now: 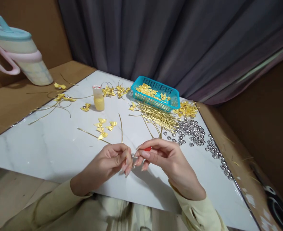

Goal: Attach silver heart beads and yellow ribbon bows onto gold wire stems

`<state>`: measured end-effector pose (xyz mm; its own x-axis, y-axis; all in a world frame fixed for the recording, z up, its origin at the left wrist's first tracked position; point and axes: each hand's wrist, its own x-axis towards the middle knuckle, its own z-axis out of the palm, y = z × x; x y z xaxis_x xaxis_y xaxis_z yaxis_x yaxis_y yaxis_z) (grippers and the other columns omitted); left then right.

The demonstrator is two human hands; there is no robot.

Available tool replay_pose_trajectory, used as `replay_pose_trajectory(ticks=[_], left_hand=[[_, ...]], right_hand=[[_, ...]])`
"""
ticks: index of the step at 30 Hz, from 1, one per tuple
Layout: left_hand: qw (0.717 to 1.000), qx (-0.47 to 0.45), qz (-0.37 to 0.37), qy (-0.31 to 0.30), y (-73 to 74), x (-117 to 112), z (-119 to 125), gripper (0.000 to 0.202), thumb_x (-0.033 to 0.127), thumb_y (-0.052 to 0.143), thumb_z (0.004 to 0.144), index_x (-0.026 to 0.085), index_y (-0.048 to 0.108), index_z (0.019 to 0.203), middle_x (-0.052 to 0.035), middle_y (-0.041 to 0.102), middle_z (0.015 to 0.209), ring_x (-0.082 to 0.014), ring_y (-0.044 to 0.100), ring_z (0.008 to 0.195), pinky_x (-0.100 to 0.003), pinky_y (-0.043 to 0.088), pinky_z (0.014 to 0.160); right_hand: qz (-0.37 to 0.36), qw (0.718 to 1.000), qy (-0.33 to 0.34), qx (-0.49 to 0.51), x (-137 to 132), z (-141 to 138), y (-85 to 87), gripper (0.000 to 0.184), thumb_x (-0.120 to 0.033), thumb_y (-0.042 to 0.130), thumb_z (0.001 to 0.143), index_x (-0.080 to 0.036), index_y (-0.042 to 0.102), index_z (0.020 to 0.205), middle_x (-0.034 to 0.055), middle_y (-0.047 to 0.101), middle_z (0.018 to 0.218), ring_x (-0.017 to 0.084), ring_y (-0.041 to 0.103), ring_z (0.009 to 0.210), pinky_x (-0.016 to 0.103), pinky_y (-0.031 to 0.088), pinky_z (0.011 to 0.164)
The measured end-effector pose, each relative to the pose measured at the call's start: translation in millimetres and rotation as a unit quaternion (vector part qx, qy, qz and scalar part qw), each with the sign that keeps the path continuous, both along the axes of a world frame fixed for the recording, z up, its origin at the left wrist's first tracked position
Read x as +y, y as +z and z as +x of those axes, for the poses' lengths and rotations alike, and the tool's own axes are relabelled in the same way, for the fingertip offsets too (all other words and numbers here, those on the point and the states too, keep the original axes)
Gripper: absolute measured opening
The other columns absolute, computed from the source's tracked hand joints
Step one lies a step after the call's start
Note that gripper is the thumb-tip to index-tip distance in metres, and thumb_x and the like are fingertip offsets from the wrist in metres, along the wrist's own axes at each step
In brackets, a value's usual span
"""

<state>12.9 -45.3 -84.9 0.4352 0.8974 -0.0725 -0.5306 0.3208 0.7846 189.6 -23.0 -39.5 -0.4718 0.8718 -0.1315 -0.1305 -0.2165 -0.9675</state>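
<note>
My left hand (114, 160) is closed in a pinch over the near part of the white tabletop (66, 150). My right hand (165, 157) faces it, thumb and forefinger pressed together on a small red thing (147, 149) of unclear kind. Between the fingertips of both hands shows a small silvery piece (133, 159), mostly hidden and slightly blurred. Two stretches of gold cord (121, 126) run up to the far side of my left hand; their lower ends are hidden behind it. Several yellow ribbon bows (102, 128) lie just beyond.
A blue basket (156, 104) holds more bows, with a pile of gold cords (156, 117) before it. Small silver pieces (193, 130) spread along the right side. A small yellow bottle (98, 99) and a large tumbler (33, 57) stand left; black-handled scissors (276, 202) lie right.
</note>
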Motion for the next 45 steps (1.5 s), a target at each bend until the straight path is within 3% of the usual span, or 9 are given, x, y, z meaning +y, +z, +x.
replay_pose_trajectory(ticks=[12,18,23,29,34,38,45], left_hand=[[1.0,-0.026,0.001,-0.012,-2.3,-0.4,0.3,0.04,0.045,0.073,0.079,0.015,0.055,0.058,0.0023,0.051,0.049,-0.011,0.043,0.052,-0.026,0.035,0.063],[0.999,-0.035,0.001,-0.005,-3.0,-1.9,1.0,0.036,0.042,0.074,0.079,0.015,0.059,0.06,0.003,0.052,0.05,-0.0094,0.046,0.05,-0.025,0.039,0.063],[0.999,0.02,0.04,0.028,-5.2,-3.3,0.0,0.026,0.038,0.069,0.085,0.017,0.067,0.07,0.0028,0.061,0.056,-0.0081,0.052,0.054,-0.021,0.043,0.063],[0.984,0.122,0.089,0.093,-3.4,-6.8,-0.7,0.023,0.032,0.063,0.09,0.018,0.067,0.073,0.0023,0.065,0.061,-0.0084,0.059,0.061,-0.017,0.045,0.063],[0.96,0.192,0.131,0.156,-1.5,-9.1,1.9,0.02,0.025,0.061,0.09,0.018,0.066,0.072,0.0029,0.065,0.064,-0.0084,0.061,0.062,-0.016,0.049,0.063],[0.939,0.238,0.173,0.176,0.7,-9.3,3.7,0.019,0.016,0.057,0.088,0.018,0.064,0.07,0.0034,0.065,0.064,-0.0079,0.062,0.062,-0.014,0.05,0.062],[0.899,0.288,0.246,0.22,2.3,-9.0,4.2,0.019,0.01,0.056,0.085,0.02,0.063,0.07,0.0057,0.066,0.063,-0.006,0.063,0.062,-0.01,0.049,0.063]], right_hand=[[-0.003,1.0,-0.002,0.002,-0.6,-1.2,-1.2,0.005,-0.022,0.072,0.079,-0.019,0.075,0.082,0.0025,0.074,0.07,0.014,0.07,0.063,0.024,0.058,0.058],[0.042,0.997,-0.027,-0.052,-6.6,-3.2,4.3,0.004,-0.022,0.072,0.08,-0.018,0.074,0.081,0.0026,0.073,0.066,0.014,0.068,0.059,0.024,0.058,0.059],[0.15,0.979,-0.057,-0.125,-12.0,-5.1,9.2,0.005,-0.016,0.069,0.08,-0.017,0.074,0.08,0.003,0.074,0.069,0.014,0.07,0.06,0.022,0.056,0.057],[0.33,0.911,-0.115,-0.218,-20.7,-7.5,5.6,0.018,-0.005,0.066,0.079,-0.016,0.076,0.088,0.0027,0.078,0.082,0.012,0.073,0.07,0.016,0.056,0.067],[0.375,0.886,-0.124,-0.244,-22.9,-8.0,-1.5,0.017,-0.005,0.066,0.079,-0.012,0.077,0.088,0.0056,0.078,0.083,0.013,0.073,0.072,0.016,0.055,0.069],[0.334,0.904,-0.125,-0.236,-21.3,-9.1,-5.0,0.015,-0.007,0.065,0.08,-0.014,0.078,0.085,0.0055,0.078,0.079,0.014,0.073,0.069,0.018,0.056,0.065],[0.102,0.984,-0.101,-0.103,-13.7,-10.7,-4.4,0.006,-0.019,0.076,0.073,-0.024,0.078,0.074,0.0037,0.077,0.095,0.019,0.07,0.102,0.026,0.055,0.09]])
